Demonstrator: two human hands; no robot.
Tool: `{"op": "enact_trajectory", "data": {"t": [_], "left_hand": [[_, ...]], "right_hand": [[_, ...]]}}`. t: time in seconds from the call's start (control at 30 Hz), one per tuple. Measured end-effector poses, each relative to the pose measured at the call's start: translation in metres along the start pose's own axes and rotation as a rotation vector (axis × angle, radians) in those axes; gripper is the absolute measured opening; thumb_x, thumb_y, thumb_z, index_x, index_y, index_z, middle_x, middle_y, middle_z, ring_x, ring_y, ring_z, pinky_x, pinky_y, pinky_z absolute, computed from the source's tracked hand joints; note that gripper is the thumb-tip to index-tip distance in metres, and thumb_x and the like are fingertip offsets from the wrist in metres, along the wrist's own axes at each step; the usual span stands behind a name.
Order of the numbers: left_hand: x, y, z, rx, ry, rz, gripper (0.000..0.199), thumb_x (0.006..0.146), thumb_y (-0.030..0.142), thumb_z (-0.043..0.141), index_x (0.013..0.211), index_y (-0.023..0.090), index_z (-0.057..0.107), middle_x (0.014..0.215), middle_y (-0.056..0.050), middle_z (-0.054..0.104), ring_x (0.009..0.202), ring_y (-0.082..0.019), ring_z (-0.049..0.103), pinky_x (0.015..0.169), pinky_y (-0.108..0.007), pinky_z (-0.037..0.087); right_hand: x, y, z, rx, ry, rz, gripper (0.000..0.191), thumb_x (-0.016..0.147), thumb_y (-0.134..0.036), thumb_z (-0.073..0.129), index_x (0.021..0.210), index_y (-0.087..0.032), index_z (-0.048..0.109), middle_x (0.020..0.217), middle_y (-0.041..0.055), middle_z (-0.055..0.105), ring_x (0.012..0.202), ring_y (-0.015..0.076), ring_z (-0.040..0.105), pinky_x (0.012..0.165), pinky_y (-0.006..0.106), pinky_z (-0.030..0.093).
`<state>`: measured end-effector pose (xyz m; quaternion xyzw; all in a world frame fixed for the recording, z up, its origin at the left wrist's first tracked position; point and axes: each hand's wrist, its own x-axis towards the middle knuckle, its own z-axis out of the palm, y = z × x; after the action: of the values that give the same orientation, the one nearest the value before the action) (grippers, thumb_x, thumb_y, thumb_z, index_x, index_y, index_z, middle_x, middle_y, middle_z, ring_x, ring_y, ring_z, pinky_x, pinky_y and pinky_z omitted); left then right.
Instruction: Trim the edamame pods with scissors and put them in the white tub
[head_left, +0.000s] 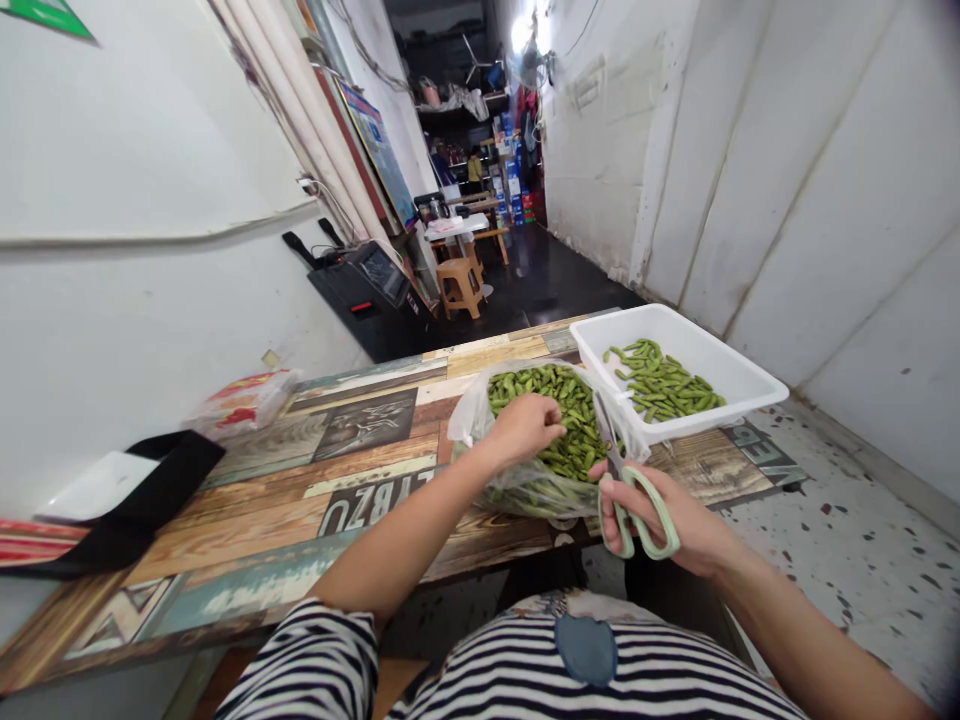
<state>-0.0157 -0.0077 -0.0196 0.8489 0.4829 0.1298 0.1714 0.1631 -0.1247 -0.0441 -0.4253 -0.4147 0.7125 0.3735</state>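
Observation:
A clear plastic bag (480, 400) full of green pods (574, 425) stands open near the table's front edge. Over the pods is my left hand (527, 428), its fingers curled together at the pods; what they hold, if anything, is hidden. My right hand (675, 515) grips scissors (637, 510) with pale green handles, at the bag's right side. The blades point up and away, over the bag's right edge. Behind and right of the bag, a white tray (750, 385) holds a loose heap of green pods (667, 385).
The wood-patterned table (382, 470) runs off to the left. On it lie a plastic packet (244, 402) and a black holder (169, 490) by the wall. Beyond the table are a black machine (367, 300), an orange-brown stool (460, 285) and stacked boxes (510, 180).

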Motion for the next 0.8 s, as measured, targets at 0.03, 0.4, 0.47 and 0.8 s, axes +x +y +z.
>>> {"op": "enact_trajectory", "data": {"t": [0.03, 0.4, 0.47, 0.8], "left_hand": [[0.002, -0.001, -0.003, -0.095, 0.006, -0.030, 0.017, 0.073, 0.029, 0.062, 0.079, 0.016, 0.069, 0.081, -0.005, 0.069, 0.076, -0.016, 0.060, 0.072, -0.026, 0.044], [-0.008, 0.011, -0.024, -0.428, -0.090, -0.090, 0.031, 0.077, 0.035, 0.055, 0.070, 0.011, 0.072, 0.068, -0.003, 0.068, 0.066, -0.013, 0.054, 0.066, -0.024, 0.038], [-0.009, 0.015, -0.026, -0.450, -0.130, -0.076, 0.031, 0.076, 0.036, 0.056, 0.068, 0.010, 0.071, 0.067, -0.003, 0.068, 0.066, -0.013, 0.054, 0.066, -0.023, 0.037], [-0.002, 0.007, -0.027, -0.605, -0.180, -0.150, 0.022, 0.070, 0.031, 0.066, 0.077, 0.011, 0.068, 0.055, 0.003, 0.053, 0.048, -0.005, 0.037, 0.050, -0.020, 0.027]], "right_hand": [[0.000, 0.001, 0.000, -0.010, -0.017, 0.004, 0.039, 0.078, -0.045, 0.062, 0.104, -0.020, 0.047, 0.055, -0.0043, 0.058, 0.045, 0.0119, 0.054, 0.046, 0.023, 0.042], [0.008, 0.002, 0.007, -0.104, 0.072, -0.046, 0.037, 0.080, -0.056, 0.054, 0.082, -0.019, 0.047, 0.062, -0.0054, 0.047, 0.048, 0.0074, 0.046, 0.043, 0.019, 0.041], [0.008, 0.000, 0.007, -0.188, 0.079, -0.056, 0.038, 0.080, -0.056, 0.053, 0.082, -0.019, 0.047, 0.061, -0.0059, 0.047, 0.046, 0.0071, 0.047, 0.041, 0.019, 0.041], [0.008, 0.002, 0.002, -0.135, 0.139, 0.044, 0.042, 0.076, -0.060, 0.054, 0.082, -0.019, 0.051, 0.048, -0.0077, 0.043, 0.032, 0.0072, 0.040, 0.030, 0.020, 0.036]]}}
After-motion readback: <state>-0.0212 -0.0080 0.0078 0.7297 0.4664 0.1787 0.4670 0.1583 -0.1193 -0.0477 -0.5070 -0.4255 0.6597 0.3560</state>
